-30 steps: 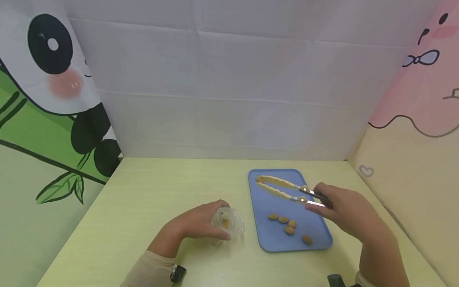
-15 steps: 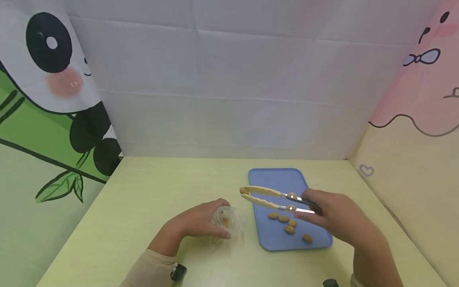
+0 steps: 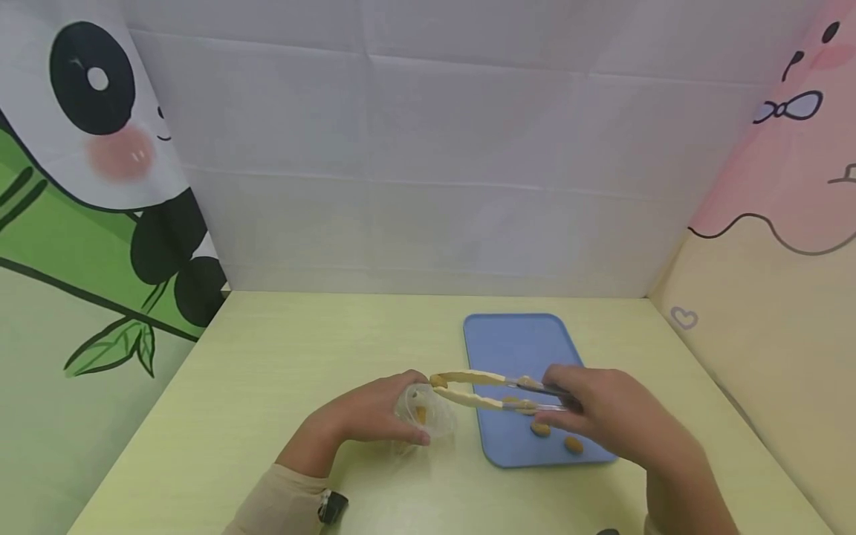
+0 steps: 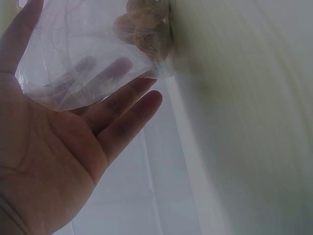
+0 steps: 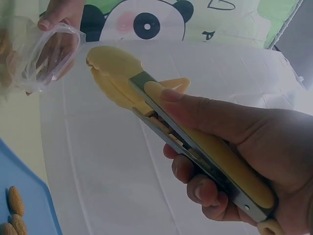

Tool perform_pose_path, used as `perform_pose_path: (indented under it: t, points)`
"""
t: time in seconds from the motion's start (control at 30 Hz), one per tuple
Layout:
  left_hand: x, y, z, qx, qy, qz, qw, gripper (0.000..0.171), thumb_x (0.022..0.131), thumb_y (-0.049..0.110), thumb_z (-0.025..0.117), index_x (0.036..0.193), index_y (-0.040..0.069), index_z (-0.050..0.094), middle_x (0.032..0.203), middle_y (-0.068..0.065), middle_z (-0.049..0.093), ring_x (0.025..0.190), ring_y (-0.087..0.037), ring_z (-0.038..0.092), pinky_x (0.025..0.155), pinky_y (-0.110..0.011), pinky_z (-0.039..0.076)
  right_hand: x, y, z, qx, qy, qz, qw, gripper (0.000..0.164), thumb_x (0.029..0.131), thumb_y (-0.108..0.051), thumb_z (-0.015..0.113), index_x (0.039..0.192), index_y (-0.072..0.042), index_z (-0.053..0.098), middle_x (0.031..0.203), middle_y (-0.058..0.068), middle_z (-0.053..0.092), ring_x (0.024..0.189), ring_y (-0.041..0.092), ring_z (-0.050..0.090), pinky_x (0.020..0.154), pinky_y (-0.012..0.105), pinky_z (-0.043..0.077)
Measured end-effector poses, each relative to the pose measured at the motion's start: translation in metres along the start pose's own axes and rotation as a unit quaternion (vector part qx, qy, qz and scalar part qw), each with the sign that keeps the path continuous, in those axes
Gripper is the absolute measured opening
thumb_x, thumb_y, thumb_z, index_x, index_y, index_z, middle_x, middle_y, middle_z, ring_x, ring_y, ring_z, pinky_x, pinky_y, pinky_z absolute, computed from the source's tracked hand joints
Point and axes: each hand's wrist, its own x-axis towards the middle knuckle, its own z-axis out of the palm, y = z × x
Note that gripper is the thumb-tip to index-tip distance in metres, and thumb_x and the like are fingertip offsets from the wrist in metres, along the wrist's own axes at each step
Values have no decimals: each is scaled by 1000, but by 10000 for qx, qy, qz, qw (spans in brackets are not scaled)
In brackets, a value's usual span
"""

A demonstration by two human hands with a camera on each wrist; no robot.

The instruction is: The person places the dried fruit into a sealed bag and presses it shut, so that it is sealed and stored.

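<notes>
My left hand (image 3: 374, 410) curls round a clear plastic bag (image 3: 435, 416) that stands with its mouth up. Several almonds (image 4: 146, 24) show through the plastic at its bottom. My right hand (image 3: 605, 409) grips a pair of tongs (image 3: 471, 400) with yellow tips and metal arms. Pinched at the far end of the tongs is a brown almond (image 3: 438, 381), right over the bag's rim in the head view. In the right wrist view the tongs' tips hide it. More almonds (image 3: 573, 444) lie on the blue tray (image 3: 515, 338), partly covered by the tongs.
The tray lies right of the bag on the pale yellow table (image 3: 314, 327). A white cloth (image 3: 428, 186) hangs behind the table. A printed panda wall (image 3: 93, 82) stands on the left, and a pink printed wall (image 3: 796, 178) on the right.
My right hand has carried the tongs and the almond leftward and nearer, from over the tray to the bag's mouth. The left hand and bag have stayed in place.
</notes>
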Motion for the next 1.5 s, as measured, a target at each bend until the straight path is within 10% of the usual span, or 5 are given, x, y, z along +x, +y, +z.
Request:
perform_pose_path:
  t: [0.43,1.5]
  points:
    - [-1,0,0,-135,15,33,9999,72,72,60,79,129,32,47,107,9,61,93,-10,56,83,-33,46,0,7,1,35,-498,1093,9927,60,69,-79,65,96,-28,49,82,-14,51,59,3,43,55,23,37]
    - [1,0,1,1,16,7,10000,75,72,62,77,131,30,46,116,6,61,99,-10,56,88,-36,45,-10,51,-5,264,-1193,2121,9696,60,70,-66,75,84,-14,48,66,-3,48,59,12,42,53,30,33]
